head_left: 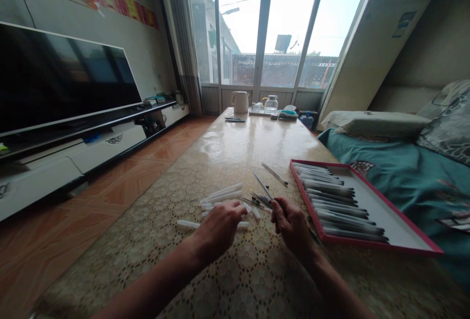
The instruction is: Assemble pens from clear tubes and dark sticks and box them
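Note:
My right hand (pixel 293 226) is closed round the lower end of a slim grey pen (pixel 261 183), which points up and away to the left. My left hand (pixel 221 226) is held over several translucent white pen barrels (pixel 223 194), its fingers curled together; whatever may be in them is hidden. Small whitish pieces (pixel 253 210), perhaps caps, lie just beyond its fingertips. Between the hands is a small heap of thin dark-tipped pen parts (pixel 261 200). Another pen (pixel 275 174) with a dark end lies by itself farther out on the patterned tablecloth (pixel 176 186).
On the right, a pink-rimmed box lid (pixel 398 200) holds rows of pens (pixel 332 199). A pitcher (pixel 240 102), a glass jug (pixel 271 104) and a tissue pack (pixel 288 113) stand at the table's far end. A sofa (pixel 352 145) is on the right, a television (pixel 66 74) on the left.

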A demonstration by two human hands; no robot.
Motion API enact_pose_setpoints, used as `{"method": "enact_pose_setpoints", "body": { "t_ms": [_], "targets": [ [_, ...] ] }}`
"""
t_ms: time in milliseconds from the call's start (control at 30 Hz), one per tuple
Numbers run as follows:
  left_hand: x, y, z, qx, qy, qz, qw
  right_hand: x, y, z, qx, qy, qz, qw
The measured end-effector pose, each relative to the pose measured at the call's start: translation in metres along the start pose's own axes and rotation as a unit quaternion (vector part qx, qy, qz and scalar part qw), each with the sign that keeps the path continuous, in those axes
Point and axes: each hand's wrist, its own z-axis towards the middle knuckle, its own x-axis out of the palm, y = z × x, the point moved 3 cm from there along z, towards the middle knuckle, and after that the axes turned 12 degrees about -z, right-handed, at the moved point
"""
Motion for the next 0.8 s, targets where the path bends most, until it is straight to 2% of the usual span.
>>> {"method": "enact_pose_setpoints", "body": {
  "t_ms": [67, 200, 433, 533, 633, 700, 733, 800],
  "targets": [
    [0.006, 0.009, 0.014, 0.024, 0.013, 0.042, 0.999, -0.001, 0.000, 0.000, -0.004, 0.004, -0.009, 1.000],
    [0.013, 0.025, 0.034, 0.059, 0.022, 0.042, 0.997, -0.003, -0.002, 0.000, -0.002, -0.004, -0.013, 1.000],
    [0.015, 0.025, 0.050, 0.099, 0.090, 0.115, 0.984, -0.004, -0.002, 0.001, -0.004, -0.007, -0.024, 1.000],
    [0.013, 0.027, 0.049, 0.096, 0.084, 0.101, 0.987, -0.003, -0.002, 0.001, 0.001, -0.005, -0.014, 1.000],
    [0.006, 0.033, 0.040, 0.043, -0.005, -0.010, 0.999, -0.004, 0.002, -0.001, -0.003, 0.004, -0.006, 1.000],
    [0.001, 0.039, 0.027, -0.025, -0.090, -0.157, 0.983, -0.006, 0.009, -0.002, -0.027, 0.007, -0.022, 0.999],
    [0.000, 0.042, 0.019, -0.064, -0.126, -0.244, 0.959, -0.007, 0.013, -0.004, -0.044, 0.005, -0.039, 0.998],
    [0.003, 0.048, 0.003, -0.146, -0.168, -0.434, 0.873, -0.009, 0.021, -0.007, -0.078, 0.002, -0.077, 0.994]
  ]
}}
